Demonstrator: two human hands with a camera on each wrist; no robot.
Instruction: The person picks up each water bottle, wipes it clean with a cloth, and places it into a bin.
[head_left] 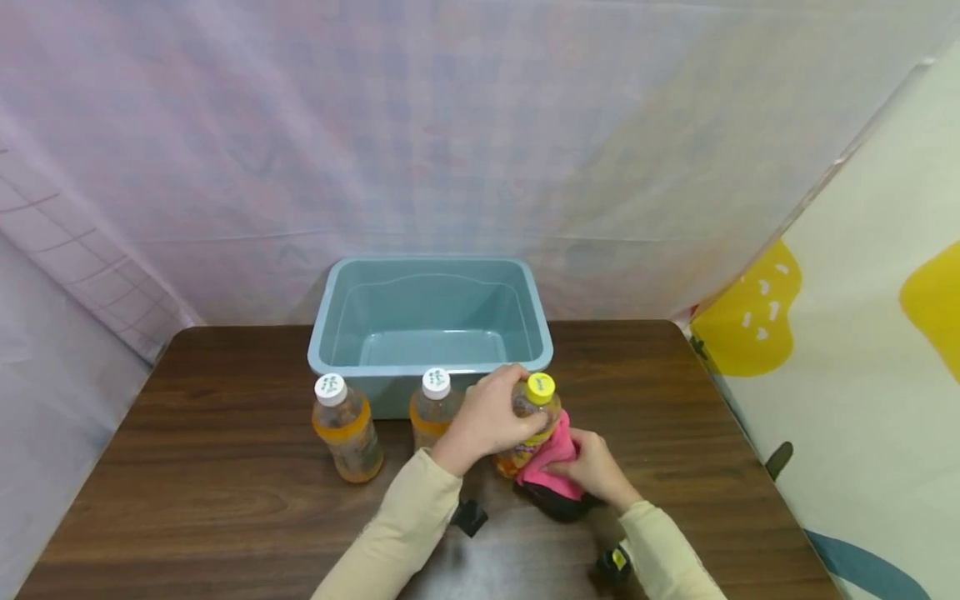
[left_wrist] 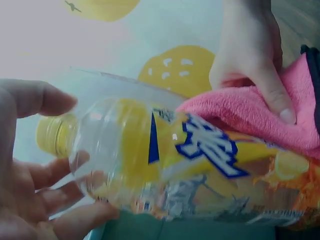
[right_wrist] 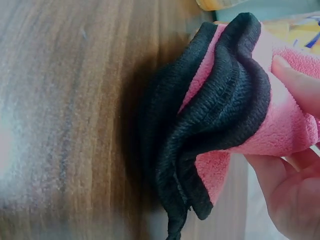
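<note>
My left hand [head_left: 491,417] holds a clear plastic drink bottle [left_wrist: 165,165] by its upper part, fingers and thumb curved around it just below the yellow cap [head_left: 540,387]. The bottle carries a yellow label with blue and white lettering. In my right hand [head_left: 596,471] is a pink cloth [right_wrist: 285,120] with black edging [right_wrist: 220,100], pinched between thumb and fingers. The cloth lies against the bottle's right side, and its black edge hangs close over the table. Part of the bottle is hidden behind the cloth and my left hand.
Two white-capped bottles with orange bands, one at the left [head_left: 348,429] and a middle bottle [head_left: 433,408] partly behind my left hand, stand on the brown wooden table [head_left: 225,467]. Behind them is a blue-grey plastic tub [head_left: 322,333], near the hanging curtain [head_left: 450,125].
</note>
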